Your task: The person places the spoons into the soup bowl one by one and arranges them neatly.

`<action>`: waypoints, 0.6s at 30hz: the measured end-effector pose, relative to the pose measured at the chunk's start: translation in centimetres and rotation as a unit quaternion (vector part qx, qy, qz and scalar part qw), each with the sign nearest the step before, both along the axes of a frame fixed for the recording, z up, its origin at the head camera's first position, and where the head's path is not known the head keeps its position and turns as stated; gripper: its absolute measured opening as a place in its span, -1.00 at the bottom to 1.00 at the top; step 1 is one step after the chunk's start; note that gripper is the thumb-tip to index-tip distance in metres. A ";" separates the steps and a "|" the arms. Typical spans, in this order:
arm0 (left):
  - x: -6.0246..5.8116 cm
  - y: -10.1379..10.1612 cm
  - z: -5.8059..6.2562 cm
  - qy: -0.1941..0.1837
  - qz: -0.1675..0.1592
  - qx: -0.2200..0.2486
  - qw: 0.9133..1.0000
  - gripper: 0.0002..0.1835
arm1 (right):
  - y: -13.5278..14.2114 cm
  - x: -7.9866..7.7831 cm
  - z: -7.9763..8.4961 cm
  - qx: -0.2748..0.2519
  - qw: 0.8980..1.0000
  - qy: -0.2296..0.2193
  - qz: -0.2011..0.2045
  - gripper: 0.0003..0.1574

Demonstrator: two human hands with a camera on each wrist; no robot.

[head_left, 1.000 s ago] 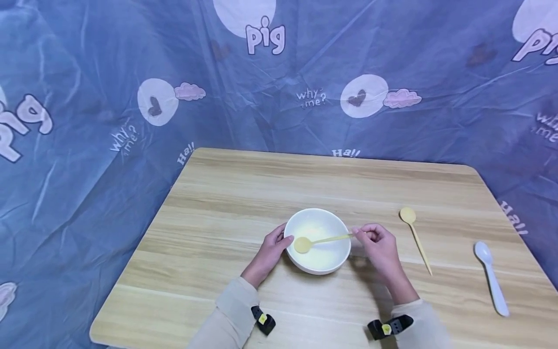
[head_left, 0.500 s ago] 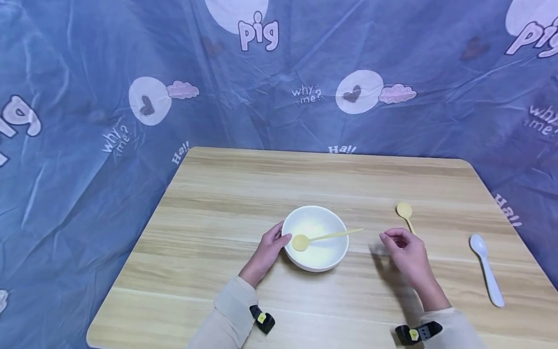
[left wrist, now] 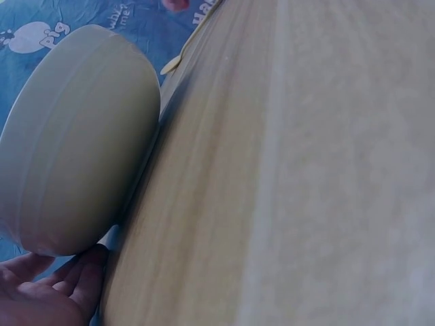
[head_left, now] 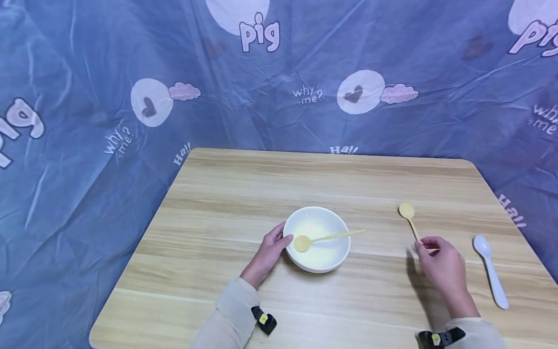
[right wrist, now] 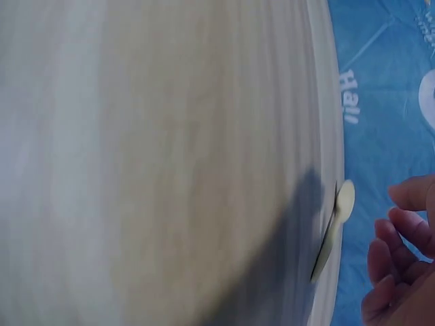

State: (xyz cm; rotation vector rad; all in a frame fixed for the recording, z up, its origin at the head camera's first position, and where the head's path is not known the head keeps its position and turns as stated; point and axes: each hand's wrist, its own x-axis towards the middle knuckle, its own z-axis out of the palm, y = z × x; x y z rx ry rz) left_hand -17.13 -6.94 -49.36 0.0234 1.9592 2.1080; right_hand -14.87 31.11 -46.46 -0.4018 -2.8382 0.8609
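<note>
My left hand (head_left: 267, 254) holds a white bowl (head_left: 316, 263) by its left side, thumb over the rim and fingers against the outer wall. Inside the bowl lies a yellow spoon (head_left: 302, 243), its handle sticking out over the right rim. A second yellow spoon (head_left: 407, 211) is on the table, bowl end pointing away. Over its handle hovers my right hand (head_left: 444, 266), which covers the handle's near end in the head view. In the right wrist view, a gap shows between thumb and fingers (right wrist: 387, 258), apart from that spoon (right wrist: 333, 234).
A white spoon (head_left: 491, 274) lies to the right of my right hand, near the table's right edge. The wooden table (head_left: 209, 213) has rounded corners. A blue printed curtain (head_left: 244, 116) hangs behind it and along both sides.
My right hand has let go of the spoon in the bowl and moved right, to the second yellow spoon's handle. My left hand stays on the bowl.
</note>
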 end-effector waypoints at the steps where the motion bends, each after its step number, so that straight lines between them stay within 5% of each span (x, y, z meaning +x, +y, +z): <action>1: 0.0 0.0 0.0 0.000 -0.001 -0.002 1.000 -0.39 | 0.3 0.1 -0.1 0.005 1.000 -0.002 -0.005 -0.58; 18: 0.0 -0.2 0.2 -0.008 -0.006 -0.003 1.000 -0.38 | 2.1 -0.1 -0.9 0.016 0.993 -0.112 -0.020 -0.45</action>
